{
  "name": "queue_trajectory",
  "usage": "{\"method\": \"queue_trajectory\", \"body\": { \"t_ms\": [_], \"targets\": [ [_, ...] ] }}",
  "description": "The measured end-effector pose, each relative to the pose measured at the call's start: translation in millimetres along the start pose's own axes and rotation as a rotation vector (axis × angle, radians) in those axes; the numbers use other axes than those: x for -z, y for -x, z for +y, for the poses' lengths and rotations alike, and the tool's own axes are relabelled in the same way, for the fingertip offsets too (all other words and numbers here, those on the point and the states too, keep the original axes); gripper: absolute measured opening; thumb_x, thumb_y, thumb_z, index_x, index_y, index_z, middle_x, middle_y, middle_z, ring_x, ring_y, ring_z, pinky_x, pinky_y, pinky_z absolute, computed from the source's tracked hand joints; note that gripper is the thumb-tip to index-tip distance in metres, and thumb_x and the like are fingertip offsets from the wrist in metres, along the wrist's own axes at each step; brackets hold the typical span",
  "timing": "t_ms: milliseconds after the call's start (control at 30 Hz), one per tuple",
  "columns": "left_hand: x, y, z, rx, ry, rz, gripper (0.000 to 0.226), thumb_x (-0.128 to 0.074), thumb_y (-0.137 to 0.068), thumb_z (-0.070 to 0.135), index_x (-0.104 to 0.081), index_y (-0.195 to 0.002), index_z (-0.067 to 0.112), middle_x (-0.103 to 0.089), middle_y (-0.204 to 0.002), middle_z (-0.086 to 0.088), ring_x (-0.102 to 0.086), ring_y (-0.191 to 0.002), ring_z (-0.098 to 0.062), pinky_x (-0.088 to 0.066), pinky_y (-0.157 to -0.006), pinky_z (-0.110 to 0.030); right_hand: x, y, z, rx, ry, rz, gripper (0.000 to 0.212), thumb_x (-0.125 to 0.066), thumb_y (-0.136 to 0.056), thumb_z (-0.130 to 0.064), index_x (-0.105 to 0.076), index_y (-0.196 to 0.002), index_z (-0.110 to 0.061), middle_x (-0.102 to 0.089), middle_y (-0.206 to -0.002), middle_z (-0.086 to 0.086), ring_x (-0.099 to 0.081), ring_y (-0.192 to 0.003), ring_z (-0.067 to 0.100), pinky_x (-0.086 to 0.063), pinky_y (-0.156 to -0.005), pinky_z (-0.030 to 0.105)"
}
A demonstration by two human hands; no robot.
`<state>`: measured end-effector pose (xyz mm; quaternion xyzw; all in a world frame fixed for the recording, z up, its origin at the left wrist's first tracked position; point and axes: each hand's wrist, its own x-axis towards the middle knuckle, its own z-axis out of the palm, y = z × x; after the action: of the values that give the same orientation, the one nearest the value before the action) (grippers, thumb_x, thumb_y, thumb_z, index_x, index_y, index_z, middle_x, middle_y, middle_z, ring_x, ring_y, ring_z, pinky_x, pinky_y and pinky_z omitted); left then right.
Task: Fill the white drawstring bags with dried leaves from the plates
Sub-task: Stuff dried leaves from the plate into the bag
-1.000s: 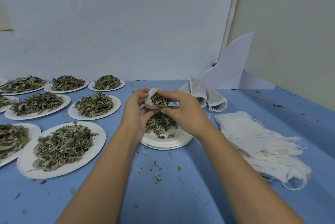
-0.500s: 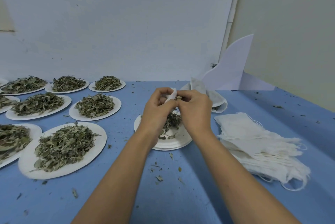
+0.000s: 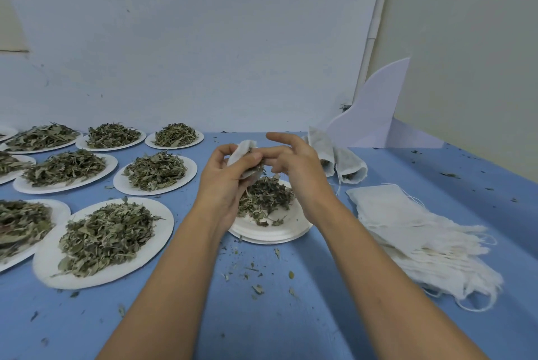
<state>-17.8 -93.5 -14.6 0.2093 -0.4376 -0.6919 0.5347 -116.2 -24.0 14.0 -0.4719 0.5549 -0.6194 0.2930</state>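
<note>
- We find the left hand gripping a white bag, thumb clamped across it, above the middle plate of leaves.
- The right hand is spread, fingers nearly straight, tips at the bag's mouth; it grasps nothing.
- At 3 o'clock from the plate: a heap of empty bags. At 1 o'clock: filled bags before a white card.
- From 8 to 11 o'clock: further plates heaped with leaves.
- At 6 o'clock: crumbs on the blue table. The left forearm hides the plate's 8 o'clock rim.
</note>
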Motion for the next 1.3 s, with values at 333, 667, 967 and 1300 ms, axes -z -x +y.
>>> {"method": "queue_trajectory", "body": {
  "t_ms": [333,667,967,1300],
  "targets": [
    [-0.4,1.9,1.2,0.060,-0.050,-0.020,0.024,-0.065,-0.082,-0.006,-0.052,-0.081,0.014,-0.063,-0.084,-0.006,-0.065,-0.064,-0.012,-0.058,-0.058,-0.025,7.6,-2.7,4.1,0.095,0.191,0.187,0.013,-0.059,-0.091,-0.016,-0.062,-0.103,-0.020,-0.064,-0.098,-0.005,-0.066,-0.087,0.012,-0.052,-0.085,0.033],
    [0.4,3.6,5.4,-0.007,-0.334,-0.140,0.025,-0.068,-0.080,-0.002,-0.052,-0.078,0.018,-0.068,-0.066,0.008,-0.065,-0.069,-0.010,-0.057,-0.077,-0.033,12.2,-3.6,4.3,0.177,0.319,0.102,0.009,-0.066,-0.087,-0.015,-0.069,-0.080,-0.019,-0.066,-0.075,-0.013,-0.060,-0.073,-0.004,-0.046,-0.072,0.011],
    [-1.8,5.1,3.2,0.013,-0.301,-0.008,0.020,-0.064,-0.080,-0.004,-0.054,-0.078,0.013,-0.060,-0.076,-0.005,-0.064,-0.056,-0.007,-0.052,-0.047,-0.021,10.4,-2.9,-0.8,0.131,0.426,0.077,0.027,-0.065,-0.079,-0.007,-0.055,-0.058,-0.021,-0.054,-0.062,-0.009,-0.045,-0.061,0.005,-0.034,-0.060,0.023],
    [-8.4,6.9,-0.8,-0.354,-0.686,0.219,0.026,-0.059,-0.080,0.002,-0.049,-0.072,0.024,-0.051,-0.065,0.004,-0.042,-0.045,0.000,-0.033,-0.041,-0.012,2.5,0.7,-0.4,0.113,0.355,-0.024,0.024,-0.060,-0.083,-0.006,-0.054,-0.064,-0.019,-0.051,-0.061,-0.010,-0.043,-0.063,0.009,-0.035,-0.063,0.026]
  ]
}}
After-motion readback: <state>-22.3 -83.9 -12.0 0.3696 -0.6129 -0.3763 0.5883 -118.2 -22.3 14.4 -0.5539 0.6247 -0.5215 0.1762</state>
